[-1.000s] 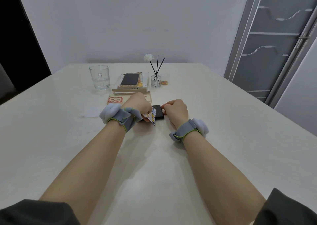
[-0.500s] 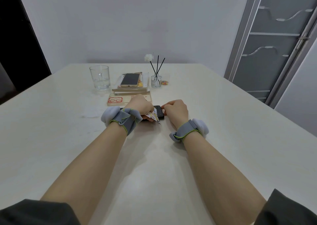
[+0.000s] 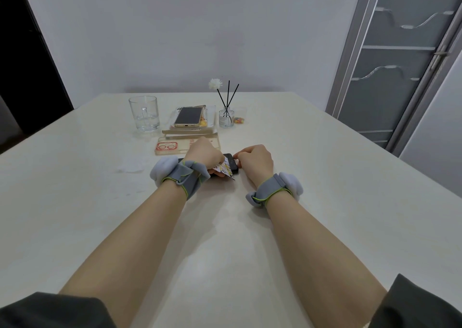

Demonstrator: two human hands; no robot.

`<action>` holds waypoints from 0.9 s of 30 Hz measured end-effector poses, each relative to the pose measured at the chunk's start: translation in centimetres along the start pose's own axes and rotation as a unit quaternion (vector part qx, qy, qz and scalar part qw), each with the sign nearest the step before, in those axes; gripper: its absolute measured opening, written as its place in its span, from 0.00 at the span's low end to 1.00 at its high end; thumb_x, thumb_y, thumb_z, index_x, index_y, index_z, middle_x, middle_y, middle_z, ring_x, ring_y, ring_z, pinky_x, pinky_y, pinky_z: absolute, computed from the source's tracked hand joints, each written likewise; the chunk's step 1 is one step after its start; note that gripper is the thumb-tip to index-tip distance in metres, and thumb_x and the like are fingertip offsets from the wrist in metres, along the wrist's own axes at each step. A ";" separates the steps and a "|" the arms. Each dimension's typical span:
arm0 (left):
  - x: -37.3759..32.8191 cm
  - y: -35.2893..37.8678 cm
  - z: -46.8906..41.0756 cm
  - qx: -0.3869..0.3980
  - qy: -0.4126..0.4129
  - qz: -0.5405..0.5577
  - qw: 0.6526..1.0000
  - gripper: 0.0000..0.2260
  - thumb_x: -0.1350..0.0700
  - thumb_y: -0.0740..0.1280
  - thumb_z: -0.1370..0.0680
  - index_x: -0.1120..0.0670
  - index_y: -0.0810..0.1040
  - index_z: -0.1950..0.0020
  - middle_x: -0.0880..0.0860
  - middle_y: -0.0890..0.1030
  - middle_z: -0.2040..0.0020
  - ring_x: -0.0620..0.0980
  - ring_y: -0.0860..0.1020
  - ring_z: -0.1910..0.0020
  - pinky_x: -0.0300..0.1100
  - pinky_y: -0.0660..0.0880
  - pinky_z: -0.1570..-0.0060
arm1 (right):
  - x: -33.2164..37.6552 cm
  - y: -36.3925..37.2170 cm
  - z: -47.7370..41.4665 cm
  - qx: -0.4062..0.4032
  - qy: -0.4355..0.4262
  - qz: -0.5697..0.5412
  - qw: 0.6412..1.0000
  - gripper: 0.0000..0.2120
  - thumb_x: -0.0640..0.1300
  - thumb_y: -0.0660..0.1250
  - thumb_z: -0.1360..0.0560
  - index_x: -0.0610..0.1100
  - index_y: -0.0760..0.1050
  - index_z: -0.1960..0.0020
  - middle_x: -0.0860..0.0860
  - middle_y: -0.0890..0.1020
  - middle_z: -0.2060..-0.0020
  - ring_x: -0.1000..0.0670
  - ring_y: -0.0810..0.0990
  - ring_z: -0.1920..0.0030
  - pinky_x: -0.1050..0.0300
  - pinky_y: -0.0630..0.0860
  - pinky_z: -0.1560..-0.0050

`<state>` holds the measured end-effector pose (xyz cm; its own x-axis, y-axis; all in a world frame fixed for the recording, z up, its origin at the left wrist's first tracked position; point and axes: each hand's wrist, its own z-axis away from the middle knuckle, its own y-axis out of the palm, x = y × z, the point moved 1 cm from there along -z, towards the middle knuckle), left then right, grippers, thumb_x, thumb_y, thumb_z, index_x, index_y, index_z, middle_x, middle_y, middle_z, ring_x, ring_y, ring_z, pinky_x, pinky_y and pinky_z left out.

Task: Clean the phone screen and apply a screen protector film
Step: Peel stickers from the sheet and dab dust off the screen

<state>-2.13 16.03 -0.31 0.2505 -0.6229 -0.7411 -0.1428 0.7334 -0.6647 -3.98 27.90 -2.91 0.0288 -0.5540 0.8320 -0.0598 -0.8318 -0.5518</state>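
Black flat phone (image 3: pixel 232 163) lies on the glossy cream table (image 3: pixel 225 240) just ahead of my wrists, mostly hidden under my left hand (image 3: pixel 203 153). That hand is curled round a small white printed packet (image 3: pixel 225 169) and holds it down on the screen. My right hand (image 3: pixel 256 161) is curled as well, its fingertips pinching the phone's right end to steady it.

The tabletop looks slick. If my right pinch slackens while the left pushes, I expect the black flat phone would skate sideways. One corner of the packet pokes past the phone's near edge, and dragged hard it might catch or smear. I cannot tell whether any film is on the glass yet. If it is bare, dust could settle on it, and any specks would end up trapped under the protector. The padded grey wrist bands (image 3: pixel 183 180) ride low and could brush the screen.

Behind my left hand, just beside it, lies a flat beige pack with red markings (image 3: pixel 170 147). Farther back stand a clear glass mug (image 3: pixel 144 113), a gold phone (image 3: pixel 188 116) on stacked flat boxes, and a small glass reed diffuser (image 3: pixel 226 117). The wall is pale grey, with a grey frosted sliding door (image 3: pixel 400 65) at the right.
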 end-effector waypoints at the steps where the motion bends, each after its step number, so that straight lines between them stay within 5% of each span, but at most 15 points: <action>1: 0.1 0.2 -0.3 -0.005 0.006 0.003 1.000 0.14 0.66 0.63 0.26 0.52 0.62 0.63 0.56 0.69 0.58 0.51 0.69 0.58 0.45 0.65 0.58 | 0.0 0.0 0.0 -0.001 0.000 0.000 1.000 0.14 0.36 0.61 0.30 0.37 0.83 0.51 0.39 0.85 0.54 0.38 0.79 0.46 0.47 0.73 0.39; 6: 0.1 1.3 -0.1 -0.027 0.012 0.026 0.999 0.11 0.64 0.65 0.28 0.54 0.64 0.63 0.56 0.66 0.60 0.55 0.69 0.60 0.48 0.71 0.59 | 0.0 0.0 -0.1 0.003 -0.003 0.001 1.000 0.13 0.36 0.62 0.30 0.40 0.84 0.53 0.41 0.85 0.55 0.39 0.80 0.47 0.48 0.72 0.39; 7: 0.1 1.5 -0.3 -0.031 0.018 0.028 0.999 0.06 0.63 0.66 0.27 0.57 0.69 0.56 0.56 0.68 0.59 0.58 0.72 0.58 0.50 0.76 0.54 | 0.0 0.0 -0.1 0.001 -0.004 -0.001 1.000 0.13 0.36 0.62 0.30 0.39 0.84 0.52 0.40 0.85 0.55 0.39 0.80 0.47 0.48 0.73 0.39; 9: 0.2 1.7 -0.4 -0.030 0.009 0.025 0.999 0.13 0.61 0.66 0.27 0.59 0.70 0.44 0.56 0.70 0.52 0.59 0.76 0.50 0.52 0.77 0.46 | 0.0 0.0 -0.1 -0.006 -0.005 -0.005 1.000 0.13 0.36 0.62 0.31 0.36 0.83 0.51 0.38 0.85 0.54 0.38 0.80 0.47 0.47 0.73 0.39; 11: 0.1 1.3 -0.3 -0.028 0.020 0.030 0.999 0.05 0.63 0.65 0.26 0.58 0.71 0.54 0.57 0.70 0.53 0.58 0.74 0.56 0.48 0.76 0.50 | -0.1 0.1 -0.1 -0.008 -0.004 -0.009 1.000 0.13 0.36 0.62 0.31 0.36 0.83 0.52 0.38 0.85 0.55 0.38 0.80 0.47 0.47 0.73 0.39; 13: 0.1 0.9 -0.7 -0.027 0.019 0.028 0.999 0.14 0.65 0.64 0.27 0.53 0.62 0.67 0.57 0.68 0.58 0.53 0.69 0.59 0.46 0.70 0.57 | -0.1 0.1 -0.1 -0.006 -0.003 -0.012 1.000 0.13 0.36 0.62 0.31 0.37 0.83 0.53 0.39 0.85 0.56 0.39 0.80 0.48 0.47 0.73 0.39; 18: 0.3 0.0 -0.5 -0.019 0.005 -0.004 1.000 0.07 0.65 0.64 0.26 0.57 0.69 0.61 0.58 0.74 0.59 0.54 0.73 0.60 0.44 0.73 0.61 | -0.2 0.1 -0.2 -0.006 -0.002 -0.020 1.000 0.12 0.37 0.62 0.32 0.38 0.84 0.56 0.42 0.86 0.61 0.41 0.80 0.49 0.48 0.72 0.39; 24: 0.4 -0.2 -0.5 -0.003 0.009 -0.015 1.000 0.17 0.66 0.63 0.25 0.51 0.59 0.67 0.57 0.70 0.57 0.50 0.69 0.57 0.44 0.65 0.58 | -0.2 0.0 -0.2 0.010 -0.006 -0.023 1.000 0.13 0.37 0.62 0.31 0.42 0.85 0.57 0.46 0.84 0.67 0.46 0.80 0.49 0.48 0.72 0.37; 27: 0.6 -0.8 -0.5 0.000 0.000 0.023 1.000 0.14 0.67 0.64 0.25 0.54 0.65 0.66 0.58 0.73 0.60 0.48 0.74 0.60 0.41 0.75 0.66 | -0.2 0.0 -0.2 0.015 -0.006 -0.026 1.000 0.13 0.38 0.61 0.30 0.43 0.85 0.56 0.47 0.83 0.68 0.47 0.80 0.48 0.49 0.71 0.36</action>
<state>-2.31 14.91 -0.27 0.2440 -0.5892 -0.7702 -0.1531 0.7609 -0.6306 -4.17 28.03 -3.03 0.0430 -0.5100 0.8591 -0.0286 -0.8601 -0.5093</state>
